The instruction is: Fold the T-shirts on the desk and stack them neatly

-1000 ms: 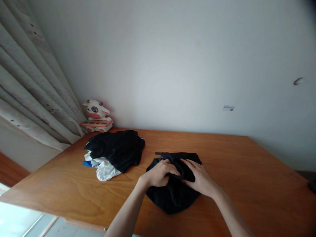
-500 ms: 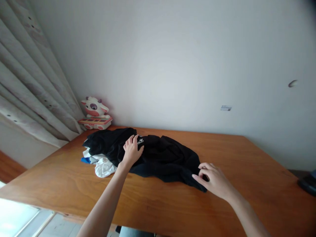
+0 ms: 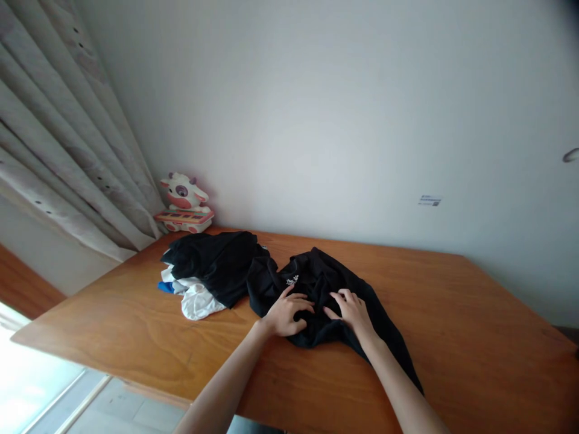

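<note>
A crumpled black top [image 3: 335, 271] with a small white print lies on the wooden table in front of me; one long part of it trails toward the near right. My left hand [image 3: 287, 314] rests on its near left part, just below the print, with fingers spread and thumb apart. Close by on the right, my right hand [image 3: 355, 312] touches the middle folds, a gap showing between thumb and forefinger. Some fingertips are lost against the dark cloth.
Left of the top is a pile of clothes, with black cloth [image 3: 217, 259] over a white piece [image 3: 199, 301] and a bit of blue. A cow-shaped toy keyboard [image 3: 184, 205] stands in the back corner by the curtain [image 3: 67, 120]. The wall borders the table's [image 3: 452, 313] far edge.
The black top has shifted right, leaving a gap to the pile, and its right part now trails nearer. My left hand moved right and my right hand moved left, bringing them close together.
</note>
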Demonstrator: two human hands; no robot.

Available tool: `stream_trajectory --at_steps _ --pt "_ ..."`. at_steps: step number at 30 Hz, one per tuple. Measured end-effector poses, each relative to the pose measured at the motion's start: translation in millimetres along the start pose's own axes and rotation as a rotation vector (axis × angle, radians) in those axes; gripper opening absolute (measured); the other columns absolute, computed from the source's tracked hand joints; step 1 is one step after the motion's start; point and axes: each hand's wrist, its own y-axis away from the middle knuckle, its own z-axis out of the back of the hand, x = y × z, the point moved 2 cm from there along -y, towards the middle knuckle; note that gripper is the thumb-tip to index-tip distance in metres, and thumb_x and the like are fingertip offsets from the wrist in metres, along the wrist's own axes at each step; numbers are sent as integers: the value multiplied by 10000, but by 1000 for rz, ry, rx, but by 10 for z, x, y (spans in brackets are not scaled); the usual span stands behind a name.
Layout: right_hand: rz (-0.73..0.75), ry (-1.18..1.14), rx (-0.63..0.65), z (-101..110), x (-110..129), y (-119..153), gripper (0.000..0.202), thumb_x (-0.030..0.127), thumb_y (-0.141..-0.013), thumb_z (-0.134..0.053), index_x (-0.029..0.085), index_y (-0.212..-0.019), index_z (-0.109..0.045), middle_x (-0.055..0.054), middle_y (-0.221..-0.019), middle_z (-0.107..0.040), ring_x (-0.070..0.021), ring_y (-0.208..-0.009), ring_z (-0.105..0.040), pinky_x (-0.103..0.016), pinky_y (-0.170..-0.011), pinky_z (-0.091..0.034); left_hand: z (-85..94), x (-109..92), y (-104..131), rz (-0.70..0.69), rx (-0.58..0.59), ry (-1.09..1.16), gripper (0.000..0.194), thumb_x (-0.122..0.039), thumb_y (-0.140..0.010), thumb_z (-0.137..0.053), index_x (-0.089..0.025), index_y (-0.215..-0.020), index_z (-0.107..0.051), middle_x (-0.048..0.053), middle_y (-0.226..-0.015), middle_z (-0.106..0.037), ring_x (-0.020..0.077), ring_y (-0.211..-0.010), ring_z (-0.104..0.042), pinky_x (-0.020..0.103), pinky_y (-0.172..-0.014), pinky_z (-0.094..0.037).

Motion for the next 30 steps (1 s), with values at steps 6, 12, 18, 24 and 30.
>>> stream_trajectory --at_steps 6,12,18,24,30 --pt "0 94 -30 131 -80 534 263 190 -999 -466 258 -1073 -709 -63 -959 -734 -261 -911 -691 -384 -784 -480 -61 83 -151 10 -214 -170 311 -147 -809 -597 -316 -988 -788 -1 -1209 -742 264 -1271 -559 539 -1246 -134" --pt "252 -153 110 578 123 711 293 207 -1005 -497 252 -878 -758 -43 -852 -716 -211 -833 -664 -360 -808 -473 -99 160 -267 -3 -245 -262 236 -198 -980 -534 -277 -1058 -742 46 -1256 -692 251 -1205 -552 451 -1083 -377" --pt "55 -172 -128 513 -70 164 449 525 -968 -556 246 -1306 -655 -130 -1307 -642 -305 -1194 -611 -439 -955 -498 -120 144 -278 153 -338 -334 211 -361 -1008 -578 -248 -1142 -695 86 -1225 -672 278 -1139 -569 432 -965 -439" --pt "-219 -174 -61 45 -332 37 390 520 -949 -549 221 -1172 -662 -131 -1114 -699 -304 -1000 -690 -370 -783 -517 -45 200 -124 201 -269 -334 339 -500 -930 -676 -225 -1126 -706 81 -1096 -669 263 -1004 -607 395 -902 -482" --pt "-643 -274 -271 115 -954 308 673 649 -989 -232 106 -1160 -590 -239 -934 -724 -388 -849 -716 -452 -704 -498 -46 246 -200 107 -243 -295 249 -366 -1002 -594 -236 -1197 -678 79 -1214 -689 250 -1111 -613 384 -948 -467"
